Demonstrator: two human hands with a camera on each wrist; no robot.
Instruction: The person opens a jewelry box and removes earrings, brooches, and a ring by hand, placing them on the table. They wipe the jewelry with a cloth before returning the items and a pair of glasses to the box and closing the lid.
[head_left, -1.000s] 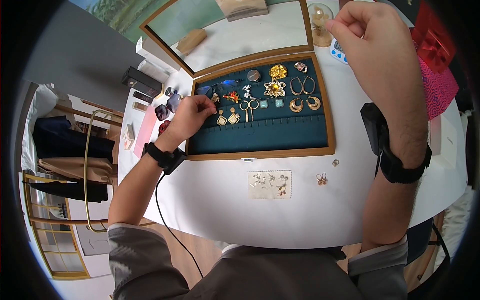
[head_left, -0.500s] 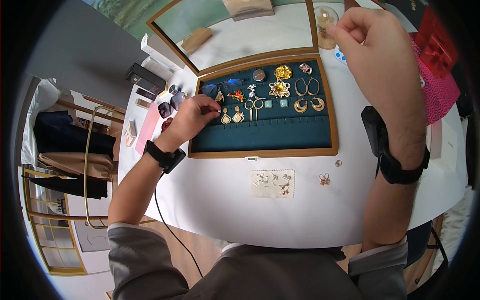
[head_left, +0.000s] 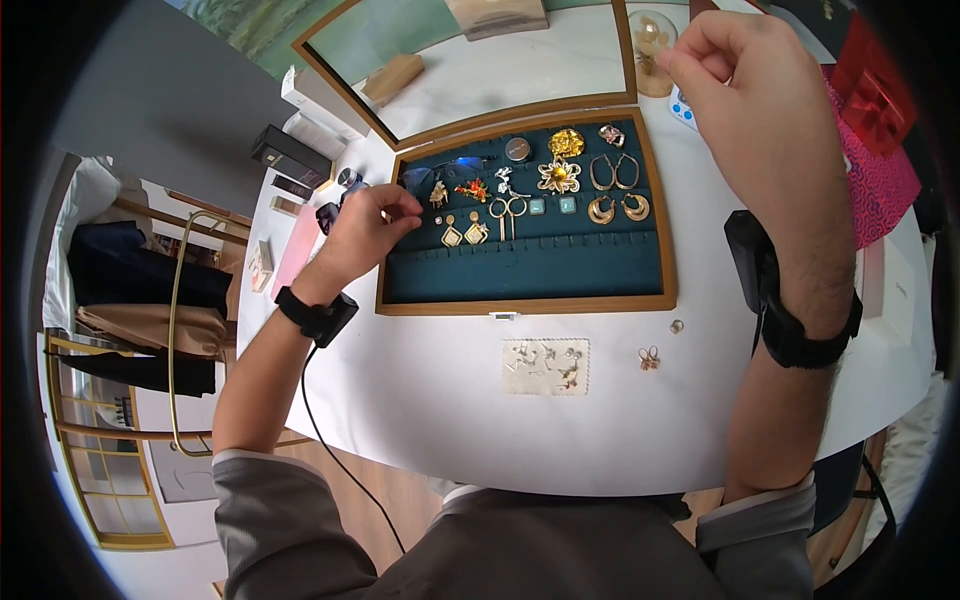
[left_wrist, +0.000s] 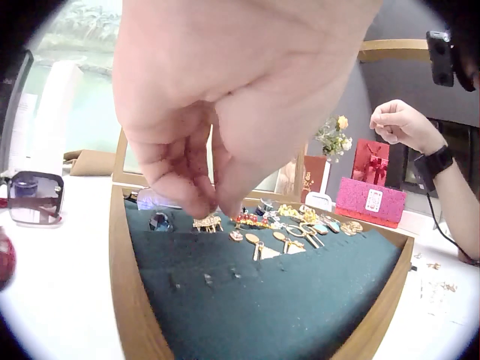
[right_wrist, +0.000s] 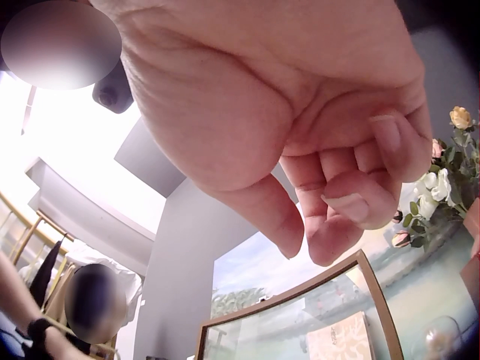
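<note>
My left hand [head_left: 372,228] hovers over the left side of a wooden jewelry box [head_left: 525,305] lined in dark green, with fingers loosely curled and nothing showing between them. Just right of its fingertips, a small pale stud earring [head_left: 438,220] sits in the lining, above a pair of gold diamond-shaped drop earrings [head_left: 452,236]; the left wrist view shows the stud [left_wrist: 236,235] too. My right hand [head_left: 765,100] is raised beyond the box's right side. In the right wrist view its thumb and index fingertips stand slightly apart, with nothing visible between them.
The box's glazed lid [head_left: 470,60] stands open at the back. Brooches, glasses [head_left: 445,168] and hoop earrings [head_left: 622,172] fill its upper rows. In front lie a card of studs [head_left: 545,367], butterfly-like earrings [head_left: 649,358] and a ring [head_left: 677,326]. A glass dome [head_left: 653,50] stands at back right.
My left hand has let go of the small stud earring and drawn back to the left, leaving the stud in the lining. The right hand stays nearly still.
</note>
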